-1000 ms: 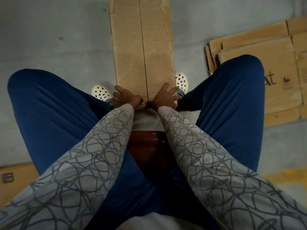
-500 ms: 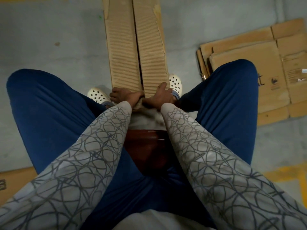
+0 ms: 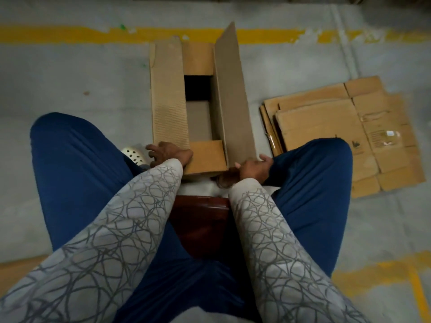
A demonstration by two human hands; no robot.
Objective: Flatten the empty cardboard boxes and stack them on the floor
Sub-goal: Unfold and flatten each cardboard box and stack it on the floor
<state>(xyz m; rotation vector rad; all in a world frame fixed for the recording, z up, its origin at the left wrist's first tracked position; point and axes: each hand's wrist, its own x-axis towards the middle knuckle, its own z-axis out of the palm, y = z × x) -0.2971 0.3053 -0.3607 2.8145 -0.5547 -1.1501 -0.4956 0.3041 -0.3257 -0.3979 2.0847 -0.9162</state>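
Note:
A long cardboard box (image 3: 169,101) lies on the grey floor between my knees. Its left long flap still lies flat over the box, ribbed side up. The right long flap (image 3: 233,99) stands raised, and the dark inside shows with short end flaps near and far. My left hand (image 3: 166,152) rests on the near end of the left flap, fingers spread toward the box's left edge. My right hand (image 3: 253,167) grips the near end of the raised right flap. A stack of flattened boxes (image 3: 326,127) lies on the floor to the right.
I sit on a dark red wooden stool (image 3: 198,220), blue trouser legs on both sides of the box. A white perforated shoe (image 3: 134,155) shows by my left hand. Yellow floor lines run at the far side (image 3: 70,34) and near right (image 3: 377,271). Another cardboard piece (image 3: 14,268) lies at the lower left.
Both hands pressed on the shut flaps at the centre seam. Now the right hand has swung the right flap up and open, and the left hand has slid to the left flap's near corner.

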